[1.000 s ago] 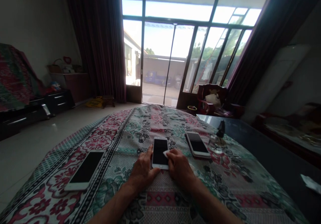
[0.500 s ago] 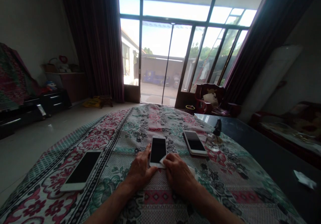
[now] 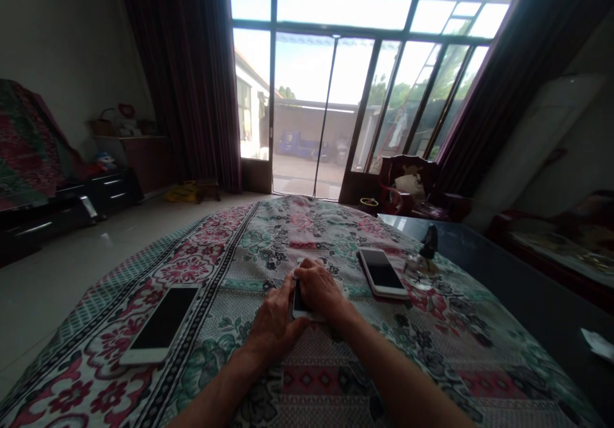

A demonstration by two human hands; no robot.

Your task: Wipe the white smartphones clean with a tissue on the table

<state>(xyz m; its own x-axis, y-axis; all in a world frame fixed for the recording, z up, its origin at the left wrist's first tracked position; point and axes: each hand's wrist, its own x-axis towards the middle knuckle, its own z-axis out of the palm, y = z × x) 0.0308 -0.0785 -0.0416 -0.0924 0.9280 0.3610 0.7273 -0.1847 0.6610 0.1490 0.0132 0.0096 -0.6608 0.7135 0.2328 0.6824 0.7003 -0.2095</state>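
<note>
A red-and-green cloth [image 3: 33, 146] hangs at far left, above black drawers [image 3: 115, 188], with a purple curtain [image 3: 185, 82] behind and a yellow bag [image 3: 182, 192] on the floor. On the round table's floral tablecloth [image 3: 249, 249], the left phone [image 3: 160, 322] lies face up at a slant, its screen dark, well apart from the hands. The left hand [image 3: 274, 319] rests spread at the middle phone [image 3: 298, 300], fingers along its left side, thumb reaching toward its near edge. The middle phone lies flat on the tablecloth in front of the person, its dark screen largely covered. The right hand [image 3: 319, 287] is curled over it, fingertips close to those of the left at the upper left side; whether they pinch anything cannot be told. Glass doors [image 3: 307, 121] give onto a bright yard beyond. The right phone [image 3: 382, 273] lies face up, near a clear bottle [image 3: 421, 273] with a black top. Farther right come a red wooden chair [image 3: 391, 188] by the window, a dark table [image 3: 518, 287] and, on it, a crumpled white packet [image 3: 597, 343]
</note>
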